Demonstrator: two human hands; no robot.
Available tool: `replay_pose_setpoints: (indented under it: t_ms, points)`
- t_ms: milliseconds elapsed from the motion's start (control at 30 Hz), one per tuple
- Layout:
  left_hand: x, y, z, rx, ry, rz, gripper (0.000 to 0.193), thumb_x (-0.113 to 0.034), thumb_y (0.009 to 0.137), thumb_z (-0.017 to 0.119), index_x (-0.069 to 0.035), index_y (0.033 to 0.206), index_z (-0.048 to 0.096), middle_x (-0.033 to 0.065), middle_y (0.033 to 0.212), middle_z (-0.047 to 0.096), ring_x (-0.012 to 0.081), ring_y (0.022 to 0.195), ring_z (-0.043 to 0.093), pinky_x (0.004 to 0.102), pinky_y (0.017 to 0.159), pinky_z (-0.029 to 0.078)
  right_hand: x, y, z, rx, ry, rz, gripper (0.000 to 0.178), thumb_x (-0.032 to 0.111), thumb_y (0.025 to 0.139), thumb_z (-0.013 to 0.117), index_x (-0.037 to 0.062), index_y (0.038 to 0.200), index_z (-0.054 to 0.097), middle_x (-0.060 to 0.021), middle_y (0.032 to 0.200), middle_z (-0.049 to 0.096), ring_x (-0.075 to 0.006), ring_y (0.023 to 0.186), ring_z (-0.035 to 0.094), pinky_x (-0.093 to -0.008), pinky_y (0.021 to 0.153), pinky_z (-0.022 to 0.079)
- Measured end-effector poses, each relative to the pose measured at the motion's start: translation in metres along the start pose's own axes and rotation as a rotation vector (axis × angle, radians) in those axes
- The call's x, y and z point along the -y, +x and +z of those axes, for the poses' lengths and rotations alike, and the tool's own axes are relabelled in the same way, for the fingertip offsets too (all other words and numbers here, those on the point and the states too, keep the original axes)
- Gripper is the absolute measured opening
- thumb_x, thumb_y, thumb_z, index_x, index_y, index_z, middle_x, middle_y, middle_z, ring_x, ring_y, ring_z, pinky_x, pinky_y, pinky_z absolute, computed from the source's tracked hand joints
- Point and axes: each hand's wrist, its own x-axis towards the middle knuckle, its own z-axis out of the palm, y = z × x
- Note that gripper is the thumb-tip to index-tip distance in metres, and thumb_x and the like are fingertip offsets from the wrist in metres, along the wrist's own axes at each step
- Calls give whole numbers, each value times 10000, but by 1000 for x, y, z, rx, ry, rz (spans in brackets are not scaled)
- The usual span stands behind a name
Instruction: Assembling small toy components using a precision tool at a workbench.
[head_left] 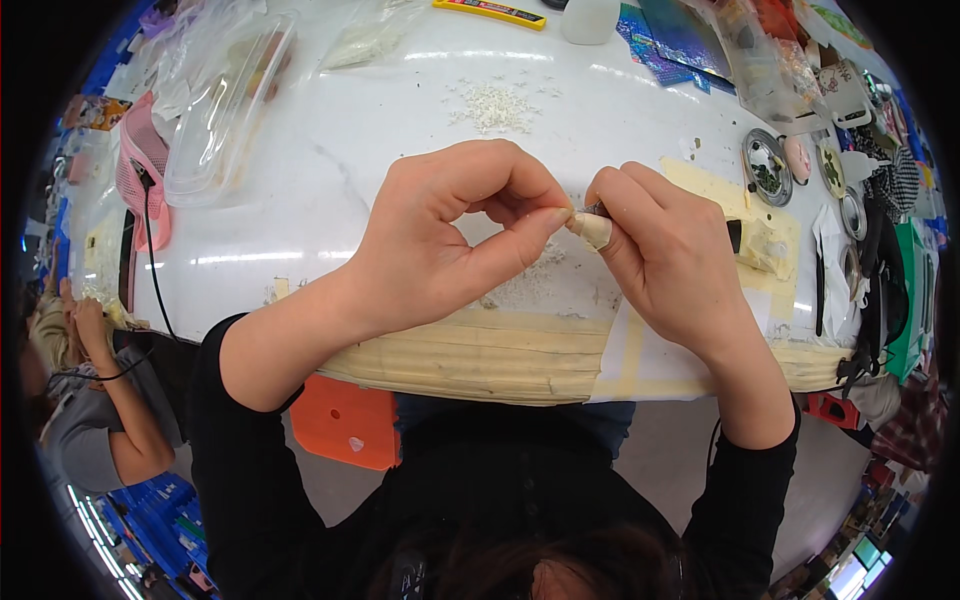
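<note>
Wispy hair [615,560] lies below left hand [430,230] and cream-banded right hand [672,255], pinching something tiny [572,215].

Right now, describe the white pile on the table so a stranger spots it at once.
Find the big white table, then the left hand over its near side. Just beyond that hand's knuckles lies the pile of tiny white pieces, short of the long yellow item. Unlike the clear bag to its left, it is a loose heap ringed by stray bits.
</note>
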Motion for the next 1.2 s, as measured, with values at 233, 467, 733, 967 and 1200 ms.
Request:
replay_pose_setpoints:
  t_ms: [233, 467, 733, 967, 1200]
  points:
    - [3, 2, 0, 12, 42, 43, 68, 30, 901, 625, 18, 968, 633, 61, 899, 647, 114, 820, 636, 247, 739, 540, -1, 0, -2, 56, 83, 13, 140, 165, 856, 655, 74, 889, 554, -73, 725, 564, -299, 637, 582, -392, 514, 430]
    - [-3, 1, -1, 48, -226, -291, 68, -52, 938, 624, 13, 949, 612, 42, 870, 644, 91, 785, 627, 234, 690, 531, -1, 6, -10, 25, 447, 177, 179, 181, 865, 690, 26, 863, 602, -72, 699, 566, -185, 578, 517, -302, 522, 397]
    - [-5, 4, -3, 95, -387, -381, 114, -100, 937, 645, 8, 939, 611, 52, 851, 654, 92, 771, 633, 237, 668, 529, -1, 4, -7, 33, 581, 207, 91, 94, 870, 647, 4, 886, 648, -56, 679, 552, -133, 555, 452, -267, 514, 366]
    - [-3, 3, -3, 91, -309, -361, 99, -82, 937, 639, 12, 935, 609, 50, 845, 651, 87, 771, 630, 228, 672, 528, 2, 5, -13, 77, 634, 286, 133, 115, 860, 657, -17, 850, 639, -46, 642, 534, -99, 544, 393, -265, 500, 324]
    - [-2, 1, 0, 94, -270, -311, 73, -45, 930, 634, 19, 916, 600, 44, 839, 642, 70, 767, 615, 214, 669, 519, 0, 3, -10, 86, 691, 307, 152, 126, 853, 669, -21, 831, 637, -28, 616, 498, -87, 545, 376, -262, 499, 314]
